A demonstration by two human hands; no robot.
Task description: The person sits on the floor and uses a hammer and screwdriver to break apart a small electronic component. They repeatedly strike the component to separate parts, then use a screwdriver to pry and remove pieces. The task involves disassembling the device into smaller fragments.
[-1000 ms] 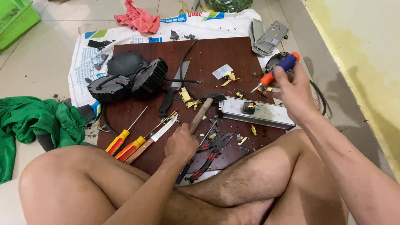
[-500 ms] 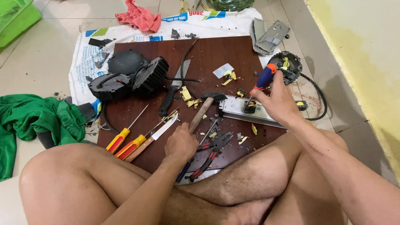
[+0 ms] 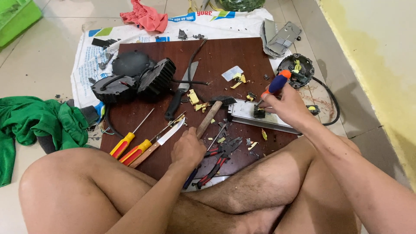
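Hidden or cut off:
- Bright green plastic bin (image 3: 17,17): cropped by upper-left edge.
- Green crumpled cloth (image 3: 30,125): cut by left edge.
- Dark green round object (image 3: 240,4): mostly beyond top edge.
- Orange-and-blue-handled screwdriver (image 3: 277,84): tip hidden behind right hand (image 3: 288,108).
- Wooden-handled hammer (image 3: 212,115): handle end under left hand (image 3: 187,149).
- Scattered yellow fragments (image 3: 197,100): too small to identify.

I sit cross-legged on the pale tiled floor (image 3: 47,65) of a home turned makeshift repair spot; a dark wooden board (image 3: 234,56) over spread newspaper (image 3: 86,65) serves as my bench; screwdrivers (image 3: 130,147), pliers (image 3: 219,160), a hammer (image 3: 212,115) and opened lamp housings (image 3: 134,80) lie about; a yellow wall (image 3: 377,56) stands at my right.
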